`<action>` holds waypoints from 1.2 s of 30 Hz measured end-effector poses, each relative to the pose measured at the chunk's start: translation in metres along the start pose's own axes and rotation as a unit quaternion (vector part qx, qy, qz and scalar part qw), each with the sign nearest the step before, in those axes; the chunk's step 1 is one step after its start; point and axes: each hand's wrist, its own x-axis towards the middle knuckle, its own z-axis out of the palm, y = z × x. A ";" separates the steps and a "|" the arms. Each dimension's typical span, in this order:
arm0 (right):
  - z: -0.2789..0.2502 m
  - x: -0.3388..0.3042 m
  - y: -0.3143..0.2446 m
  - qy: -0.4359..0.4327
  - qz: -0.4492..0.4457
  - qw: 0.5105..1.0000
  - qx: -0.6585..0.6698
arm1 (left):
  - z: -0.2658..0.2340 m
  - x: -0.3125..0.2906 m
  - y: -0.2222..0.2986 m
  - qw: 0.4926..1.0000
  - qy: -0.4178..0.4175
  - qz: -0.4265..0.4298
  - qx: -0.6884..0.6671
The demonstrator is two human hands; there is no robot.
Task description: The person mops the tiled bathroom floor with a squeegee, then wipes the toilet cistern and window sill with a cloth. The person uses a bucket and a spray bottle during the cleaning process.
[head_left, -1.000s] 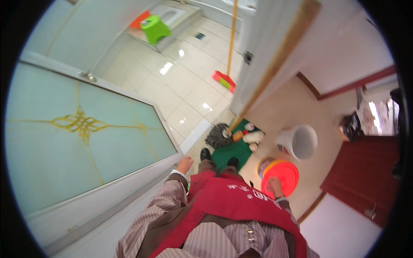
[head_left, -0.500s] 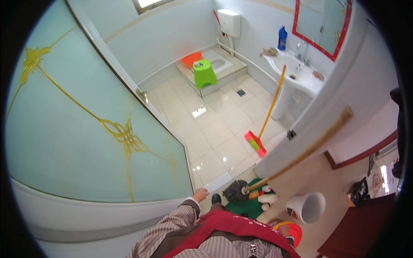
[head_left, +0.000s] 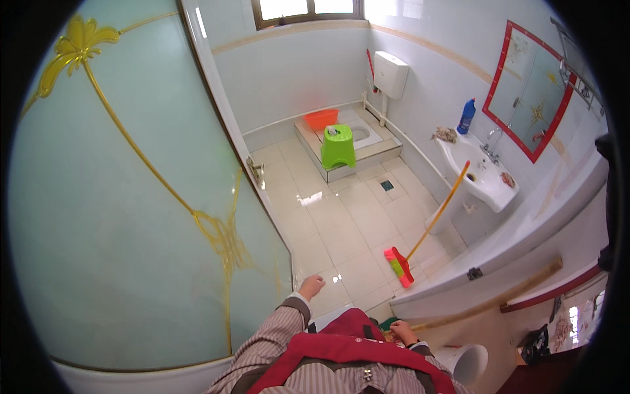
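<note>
My left hand (head_left: 312,287) hangs above the bathroom threshold beside the frosted glass door (head_left: 144,223). Its fingers curl loosely together with nothing visible in them. Close to my red apron, my right hand (head_left: 401,331) has its fingers curled; what they hold, if anything, is hidden. A thick wooden mop handle (head_left: 489,299) slants up to the right from near that hand. The mop's head is covered by my body. Ahead on the tiles stands a broom (head_left: 400,268) with pink and green bristles, its orange stick leaning on the washbasin (head_left: 482,177).
A green stool (head_left: 338,148) stands before the raised squat toilet (head_left: 361,133), beside an orange basin (head_left: 321,119). A blue bottle (head_left: 466,117) and rags (head_left: 446,134) sit on the washbasin. A white bucket (head_left: 471,363) is at my right. The door handle (head_left: 256,172) juts inward.
The view has tilted up and moved toward the doorway. My right hand has come inward and up from beside the red container. The mop head and most of the green cloth have dropped from sight.
</note>
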 end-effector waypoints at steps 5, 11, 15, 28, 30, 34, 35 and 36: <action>-0.002 0.064 -0.051 -0.017 0.010 0.998 -0.060 | -0.015 0.017 0.018 0.971 -0.130 -0.132 -0.152; -0.045 0.202 -0.083 -0.110 -0.385 0.663 -0.633 | -0.063 0.117 0.018 0.977 -0.051 -0.144 -0.148; -0.075 0.295 -0.133 -0.031 -0.256 0.827 -0.500 | -0.077 0.225 0.032 0.977 -0.022 -0.120 -0.176; -0.070 0.466 -0.444 -0.066 -0.012 0.981 -0.181 | -0.150 0.431 -0.043 0.941 -0.010 -0.271 -0.204; -0.061 0.504 -0.468 -0.070 -0.010 0.992 -0.108 | -0.176 0.470 -0.066 0.917 -0.049 -0.313 -0.240; -0.086 0.576 -0.474 -0.072 -0.409 0.662 -0.624 | -0.237 0.587 -0.083 0.947 -0.092 -0.293 -0.096; -0.097 0.592 -0.468 -0.070 -0.381 0.658 -0.646 | -0.254 0.616 -0.079 0.958 -0.096 -0.252 -0.096; -0.107 0.606 -0.462 -0.072 -0.373 0.666 -0.642 | -0.272 0.645 -0.073 0.983 -0.057 -0.156 -0.075</action>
